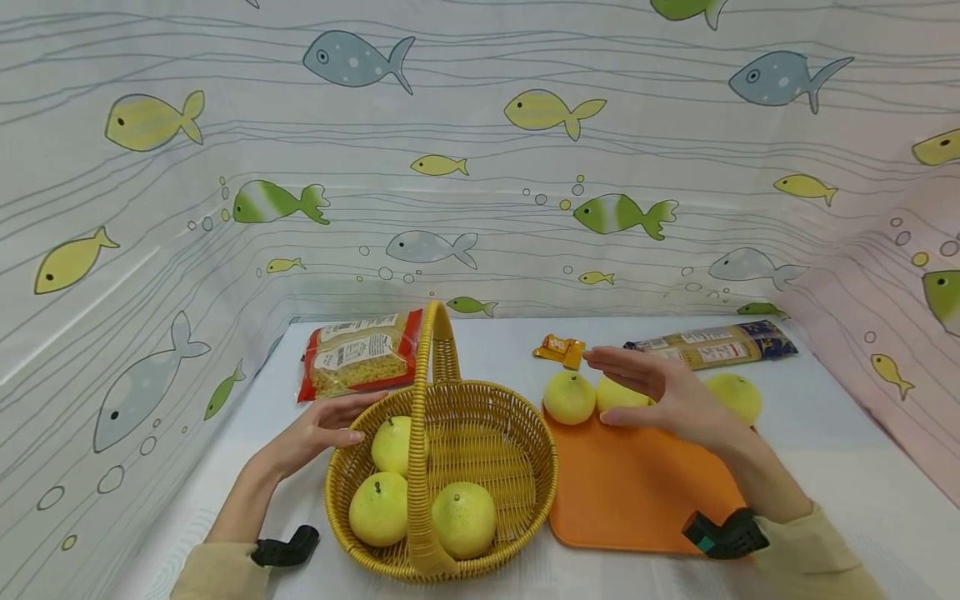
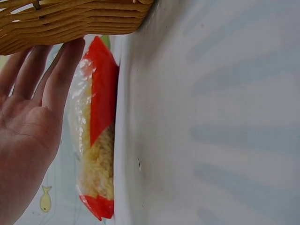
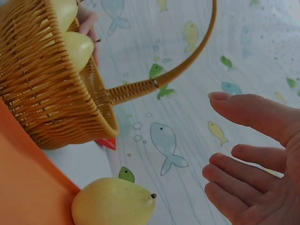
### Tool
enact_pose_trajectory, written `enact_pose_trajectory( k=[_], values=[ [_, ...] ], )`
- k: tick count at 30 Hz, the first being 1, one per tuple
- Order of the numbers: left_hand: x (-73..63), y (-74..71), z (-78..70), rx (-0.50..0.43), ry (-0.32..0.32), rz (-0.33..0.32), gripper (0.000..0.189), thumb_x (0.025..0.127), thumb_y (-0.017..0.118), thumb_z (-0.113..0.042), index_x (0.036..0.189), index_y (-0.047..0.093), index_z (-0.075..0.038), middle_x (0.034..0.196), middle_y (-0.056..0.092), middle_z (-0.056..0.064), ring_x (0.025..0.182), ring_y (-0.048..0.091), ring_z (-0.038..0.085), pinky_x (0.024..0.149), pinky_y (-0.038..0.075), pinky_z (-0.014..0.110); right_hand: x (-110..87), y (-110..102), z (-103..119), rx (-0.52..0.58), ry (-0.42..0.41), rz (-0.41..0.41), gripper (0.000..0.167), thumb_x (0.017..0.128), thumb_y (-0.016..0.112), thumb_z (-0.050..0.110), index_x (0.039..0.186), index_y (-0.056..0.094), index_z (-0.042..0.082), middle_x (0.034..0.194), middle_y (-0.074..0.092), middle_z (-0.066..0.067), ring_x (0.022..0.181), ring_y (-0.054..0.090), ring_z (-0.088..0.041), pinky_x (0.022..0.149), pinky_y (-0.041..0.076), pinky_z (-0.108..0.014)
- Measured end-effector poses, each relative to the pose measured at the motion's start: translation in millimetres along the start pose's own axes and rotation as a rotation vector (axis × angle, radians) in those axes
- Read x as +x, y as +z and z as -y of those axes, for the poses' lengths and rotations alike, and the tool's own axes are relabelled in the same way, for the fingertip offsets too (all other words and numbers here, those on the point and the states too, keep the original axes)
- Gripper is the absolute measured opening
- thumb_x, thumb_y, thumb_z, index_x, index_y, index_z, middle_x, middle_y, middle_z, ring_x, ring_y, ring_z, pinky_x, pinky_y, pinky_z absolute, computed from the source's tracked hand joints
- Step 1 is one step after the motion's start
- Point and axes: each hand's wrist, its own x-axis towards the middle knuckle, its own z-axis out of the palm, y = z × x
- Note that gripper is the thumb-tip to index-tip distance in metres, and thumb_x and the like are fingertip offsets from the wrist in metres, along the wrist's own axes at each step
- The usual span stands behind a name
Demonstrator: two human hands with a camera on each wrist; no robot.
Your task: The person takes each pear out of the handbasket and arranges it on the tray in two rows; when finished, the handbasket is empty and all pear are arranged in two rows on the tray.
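Note:
A yellow wicker basket (image 1: 517, 408) with a tall handle stands in the middle of the head view. Inside it, on the left and at the front, lie three pale yellow-green pears (image 1: 378, 508). My left hand (image 1: 330, 425) is at the basket's left rim, its fingers straight along the outer wall and its thumb by the rim. To the basket's right, my right hand (image 1: 675, 400) hovers over an orange board (image 1: 637, 500) with fingers extended and nothing in its grasp. Beneath and around it are three more pears (image 1: 570, 397), one partly hidden by the fingers.
A red-edged bag of pasta (image 1: 360, 354) lies behind the basket at left. Toward the back are small orange packets (image 1: 558, 350) and a long pack of noodles (image 1: 720, 343). A fish-patterned sheet (image 1: 525, 200) encloses the white table at the back and sides.

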Motion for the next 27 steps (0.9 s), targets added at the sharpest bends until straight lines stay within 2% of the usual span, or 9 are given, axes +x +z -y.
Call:
enact_pose_trajectory(
  k=[9, 14, 17, 21, 27],
  values=[
    [0.4, 0.5, -1.5, -0.015, -0.002, 0.012, 0.058, 0.095, 0.056, -0.007, 0.151, 0.042, -0.002, 0.150, 0.046, 0.023, 0.128, 0.055, 0.006, 0.099, 0.048, 0.025, 6.6, 20.9, 0.9, 0.069, 0.007, 0.072, 0.068, 0.085, 0.079, 0.012, 0.147, 0.051, 0.018, 0.149, 0.052, -0.007, 0.136, 0.049, -0.008, 0.108, 0.039, -0.020],
    [0.5, -0.3, -2.0, -0.009, -0.007, 0.004, 0.058, 0.095, 0.056, -0.007, 0.150, 0.042, -0.002, 0.150, 0.045, 0.026, 0.127, 0.056, 0.005, 0.098, 0.048, 0.025, 14.6, 35.1, 7.9, 0.078, 0.009, 0.124, 0.070, 0.085, 0.080, 0.015, 0.148, 0.050, 0.020, 0.150, 0.051, -0.006, 0.138, 0.048, -0.012, 0.112, 0.038, -0.036],
    [0.3, -1.2, -1.3, -0.004, -0.012, -0.003, 0.058, 0.094, 0.057, -0.008, 0.150, 0.043, -0.002, 0.150, 0.044, 0.026, 0.127, 0.055, 0.005, 0.098, 0.048, 0.025, 20.2, 43.9, 13.4, 0.100, -0.003, 0.151, 0.072, 0.084, 0.081, 0.015, 0.148, 0.049, 0.020, 0.151, 0.051, -0.003, 0.139, 0.047, -0.014, 0.112, 0.037, -0.041],
    [0.6, -1.3, -0.1, -0.008, -0.009, -0.003, 0.058, 0.094, 0.057, -0.008, 0.150, 0.043, -0.003, 0.150, 0.046, 0.025, 0.128, 0.056, 0.005, 0.098, 0.048, 0.025, 28.3, 55.2, 17.5, 0.115, -0.022, 0.182, 0.072, 0.084, 0.081, 0.015, 0.149, 0.049, 0.020, 0.151, 0.051, 0.000, 0.140, 0.046, -0.017, 0.112, 0.039, -0.037],
    [1.4, 0.3, -0.8, -0.018, 0.005, 0.009, 0.058, 0.095, 0.056, -0.007, 0.151, 0.042, -0.002, 0.150, 0.046, 0.024, 0.128, 0.056, 0.007, 0.098, 0.048, 0.025, 35.9, 67.6, 20.2, 0.136, -0.068, 0.200, 0.072, 0.084, 0.081, 0.015, 0.149, 0.048, 0.016, 0.150, 0.051, -0.005, 0.141, 0.046, -0.020, 0.112, 0.038, -0.038]
  ],
)
